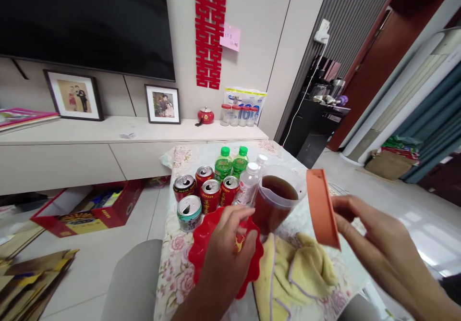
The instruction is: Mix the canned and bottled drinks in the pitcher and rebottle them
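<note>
Right hand (374,244) pinches the orange lid (322,208), tilted on edge, at three o'clock of the open jug (275,203) of dark drink. Left hand (230,249) lies loose and spread over the red plate (201,251) at eight o'clock of the jug, gripping nothing. Cans (209,193) cluster at ten o'clock, with the yellow cloth (295,268) at five.

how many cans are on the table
5: red cans at back left, back, middle and right; teal can nearest, beside the red plate. More may hide behind the bottles.
</note>
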`<action>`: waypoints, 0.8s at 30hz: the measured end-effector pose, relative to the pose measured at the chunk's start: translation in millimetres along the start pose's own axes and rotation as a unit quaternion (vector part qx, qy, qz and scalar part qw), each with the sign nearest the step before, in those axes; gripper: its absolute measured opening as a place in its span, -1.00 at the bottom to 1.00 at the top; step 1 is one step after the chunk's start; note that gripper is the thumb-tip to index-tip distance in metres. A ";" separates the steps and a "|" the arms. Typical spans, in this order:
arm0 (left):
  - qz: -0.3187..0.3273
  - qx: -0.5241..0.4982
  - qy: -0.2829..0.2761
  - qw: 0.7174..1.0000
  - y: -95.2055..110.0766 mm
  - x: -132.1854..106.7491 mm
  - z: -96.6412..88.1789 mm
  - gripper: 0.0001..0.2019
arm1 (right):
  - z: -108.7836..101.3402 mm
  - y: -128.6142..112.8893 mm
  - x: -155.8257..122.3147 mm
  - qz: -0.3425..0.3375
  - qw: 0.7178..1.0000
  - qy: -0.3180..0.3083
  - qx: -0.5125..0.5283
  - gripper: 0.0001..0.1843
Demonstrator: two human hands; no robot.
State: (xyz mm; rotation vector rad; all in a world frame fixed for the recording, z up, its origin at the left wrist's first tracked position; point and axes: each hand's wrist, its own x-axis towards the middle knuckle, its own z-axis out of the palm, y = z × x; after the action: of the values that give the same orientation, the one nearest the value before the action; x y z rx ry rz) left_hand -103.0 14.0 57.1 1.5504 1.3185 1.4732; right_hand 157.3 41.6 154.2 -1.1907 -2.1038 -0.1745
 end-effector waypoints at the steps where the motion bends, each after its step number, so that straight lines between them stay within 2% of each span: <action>1: 0.005 0.004 0.005 1.000 -5.3 8.1 6.5 -0.72 | -3.5 6.0 13.2 0.032 0.999 -0.022 -0.001 -0.68; 3: 0.020 0.011 0.020 1.000 -17.5 21.7 22.2 -0.67 | -4.3 13.4 42.0 0.106 0.989 -0.103 -0.027 -0.65; 6: 0.051 0.025 0.061 0.997 -37.3 31.8 48.9 -0.59 | 6.2 10.9 83.4 0.187 0.944 -0.239 -0.127 -0.70; 9: 0.063 0.014 0.077 0.995 -53.6 31.7 72.8 -0.44 | 23.5 1.4 111.6 0.181 0.911 -0.315 -0.198 -0.74; 13: 0.047 0.008 0.055 0.997 -61.7 31.1 88.9 -0.22 | 41.1 -5.8 125.6 0.169 0.895 -0.345 -0.228 -0.77; 18: -0.020 -0.001 -0.005 1.000 -55.6 38.1 90.4 0.00 | 42.9 -10.9 126.6 0.164 0.883 -0.365 -0.244 -0.77; 24: -0.027 -0.003 -0.033 0.999 -54.0 37.0 88.0 -0.03 | 51.4 -11.5 124.7 0.160 0.880 -0.377 -0.240 -0.76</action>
State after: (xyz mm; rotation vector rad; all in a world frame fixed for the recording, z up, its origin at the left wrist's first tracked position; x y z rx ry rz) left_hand -35.6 82.2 3.7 1.5340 1.3074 1.3802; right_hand 80.8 144.6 197.3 -2.1599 -2.5409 -0.0843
